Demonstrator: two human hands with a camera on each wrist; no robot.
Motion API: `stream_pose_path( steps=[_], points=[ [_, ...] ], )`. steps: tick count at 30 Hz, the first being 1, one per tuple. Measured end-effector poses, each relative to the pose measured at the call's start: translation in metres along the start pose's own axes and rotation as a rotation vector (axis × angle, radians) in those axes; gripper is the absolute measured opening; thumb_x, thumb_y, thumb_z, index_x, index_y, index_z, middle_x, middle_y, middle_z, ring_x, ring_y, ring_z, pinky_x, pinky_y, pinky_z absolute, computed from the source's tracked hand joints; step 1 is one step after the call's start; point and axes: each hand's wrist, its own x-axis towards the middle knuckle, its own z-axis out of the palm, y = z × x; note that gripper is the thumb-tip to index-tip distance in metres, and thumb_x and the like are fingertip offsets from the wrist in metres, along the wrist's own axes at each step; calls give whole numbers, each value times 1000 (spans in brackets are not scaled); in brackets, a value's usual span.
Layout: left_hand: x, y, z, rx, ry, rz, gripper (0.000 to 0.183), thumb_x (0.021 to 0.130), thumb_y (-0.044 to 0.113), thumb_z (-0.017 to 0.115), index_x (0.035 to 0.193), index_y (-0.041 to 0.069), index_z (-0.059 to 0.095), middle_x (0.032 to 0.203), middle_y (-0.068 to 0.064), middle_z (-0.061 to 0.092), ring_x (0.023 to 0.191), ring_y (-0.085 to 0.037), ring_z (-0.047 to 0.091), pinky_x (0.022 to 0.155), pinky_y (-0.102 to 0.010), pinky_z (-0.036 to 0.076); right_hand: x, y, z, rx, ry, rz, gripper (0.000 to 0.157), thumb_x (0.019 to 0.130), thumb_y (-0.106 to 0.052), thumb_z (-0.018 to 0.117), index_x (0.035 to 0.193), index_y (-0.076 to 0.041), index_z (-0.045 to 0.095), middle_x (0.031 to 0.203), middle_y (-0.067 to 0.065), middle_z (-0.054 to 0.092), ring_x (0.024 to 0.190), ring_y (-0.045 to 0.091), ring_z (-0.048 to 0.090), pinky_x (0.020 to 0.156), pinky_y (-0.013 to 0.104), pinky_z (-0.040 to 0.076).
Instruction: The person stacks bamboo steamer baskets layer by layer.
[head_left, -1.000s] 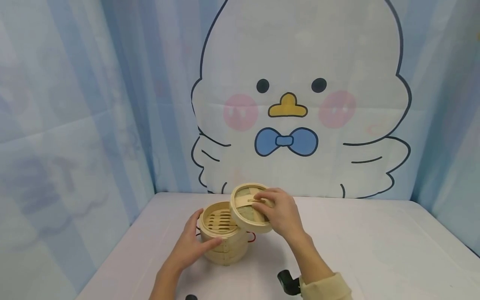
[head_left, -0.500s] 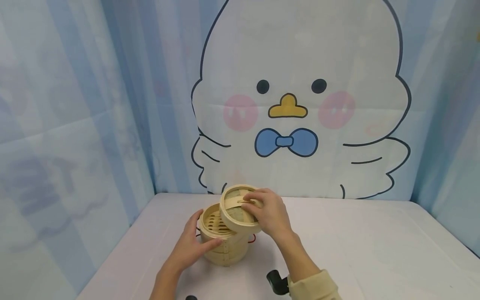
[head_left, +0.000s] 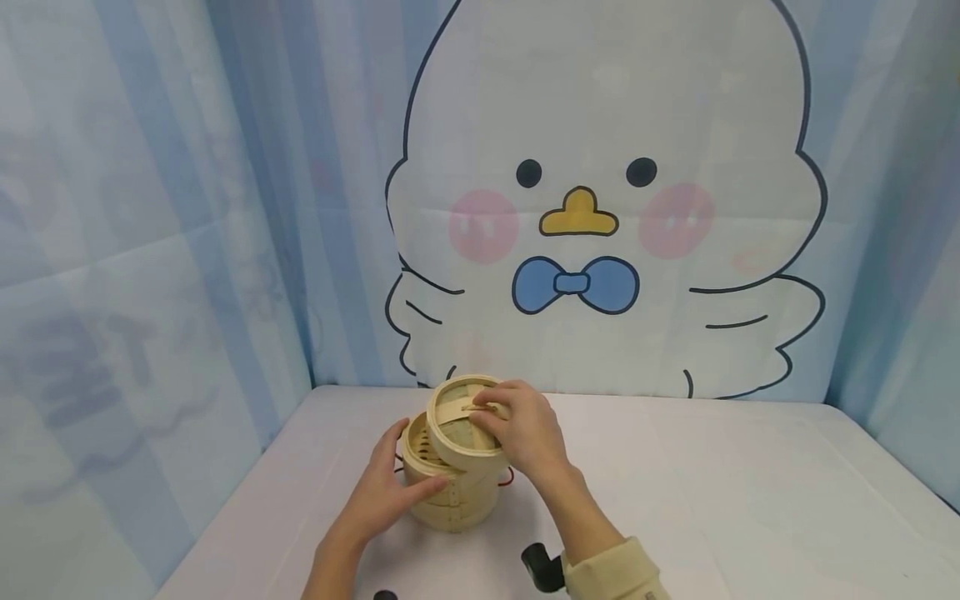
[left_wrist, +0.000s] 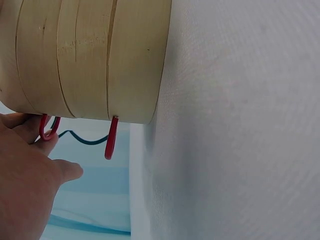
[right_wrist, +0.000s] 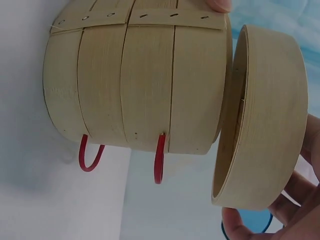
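Observation:
A round bamboo steamer [head_left: 453, 504] with stacked tiers stands upright on the table, with red loop handles [right_wrist: 159, 165] on its sides. My left hand [head_left: 384, 490] holds it near the top rim, thumb in front and fingers round the left side. Between thumb and fingers of my right hand [head_left: 525, 429] is the small handle strip of the bamboo lid [head_left: 452, 435]. Tilted, the lid hangs over the right part of the steamer's opening. In the right wrist view, a narrow gap separates the lid [right_wrist: 272, 115] from the rim. The slotted top rack [head_left: 422, 446] shows at the left; the lid hides the rest.
A white cloth-covered table [head_left: 712, 492] extends to the right. Behind it hangs a curtain [head_left: 577, 350] with a cartoon bird. A black device [head_left: 542, 568] sits at my right wrist, and a small dark object [head_left: 385, 595] shows at the bottom edge.
My right hand has moved left and slightly down with the lid, which now covers more of the steamer's opening. My left hand and the steamer have stayed in place.

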Motion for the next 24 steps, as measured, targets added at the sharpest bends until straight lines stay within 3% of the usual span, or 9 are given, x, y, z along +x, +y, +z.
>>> stream_pose_path(
  steps=[12, 24],
  points=[
    [1, -1, 1, -36, 0, 18, 108, 78, 42, 88, 157, 3, 26, 158, -24, 29, 141, -43, 34, 108, -66, 33, 4, -11, 10, -17, -35, -3, 17, 88, -23, 80, 103, -14, 79, 120, 6, 68, 117, 30, 62, 98, 49, 51],
    [1, -2, 1, -46, 16, 49, 107, 76, 39, 89, 156, 2, 27, 154, -22, 34, 135, -37, 40, 104, -57, 41, 4, -19, 22, -36, -75, 32, 16, 90, -24, 79, 103, -15, 79, 120, 6, 67, 115, 29, 62, 97, 49, 51]
  ],
)
